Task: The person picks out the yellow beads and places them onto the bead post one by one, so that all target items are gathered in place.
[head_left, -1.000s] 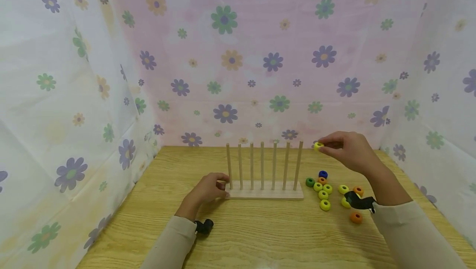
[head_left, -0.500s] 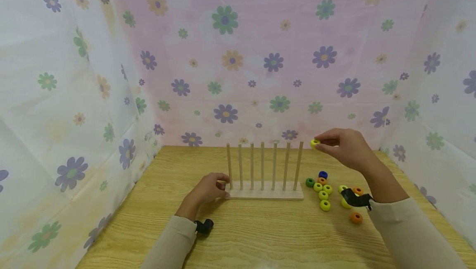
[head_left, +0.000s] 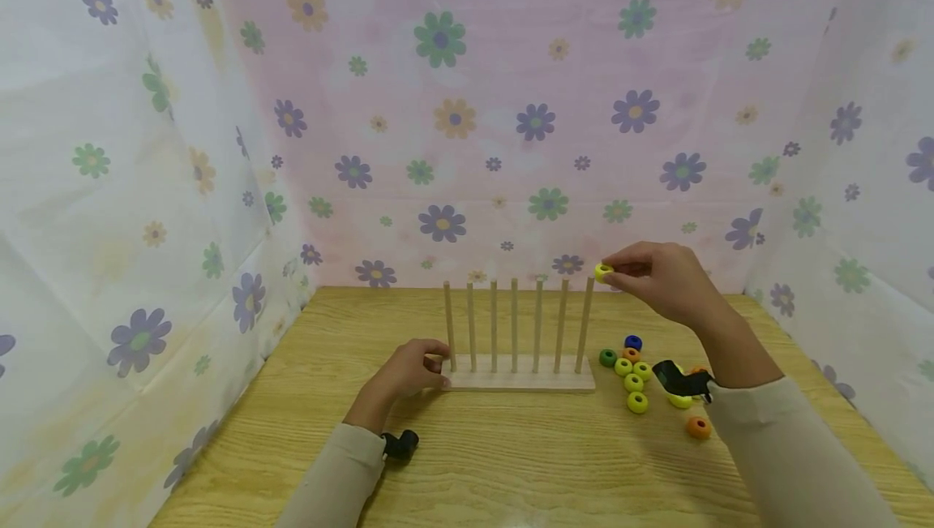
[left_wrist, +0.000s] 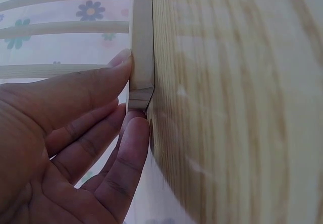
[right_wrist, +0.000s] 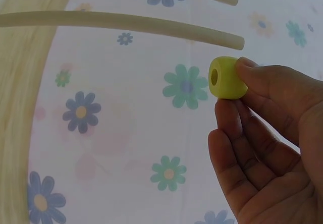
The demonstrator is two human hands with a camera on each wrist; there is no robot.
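Note:
A wooden rack (head_left: pixel 520 383) with several upright pegs stands mid-table, its pegs bare. My left hand (head_left: pixel 409 367) grips the left end of its base; in the left wrist view the thumb lies on one side of the base end (left_wrist: pixel 141 77) and fingers on the other. Between thumb and fingertips my right hand (head_left: pixel 667 281) pinches a yellow bead (head_left: pixel 602 272), held just right of the rightmost peg's top. The right wrist view shows the bead's hole (right_wrist: pixel 215 76) facing sideways in that picture, apart from the nearest peg (right_wrist: pixel 202 35).
Right of the rack lie loose beads: a blue bead (head_left: pixel 633 342), a green bead (head_left: pixel 608 358), several yellow beads (head_left: pixel 634 383) and an orange bead (head_left: pixel 698 428). My right wrist hides some of them. Flowered cloth (head_left: pixel 496 147) hangs behind the wooden table (head_left: pixel 511 463) and at both sides.
My right hand has moved left and slightly up with the yellow bead, closer to the rightmost peg's tip. My left hand and the rack stay in place.

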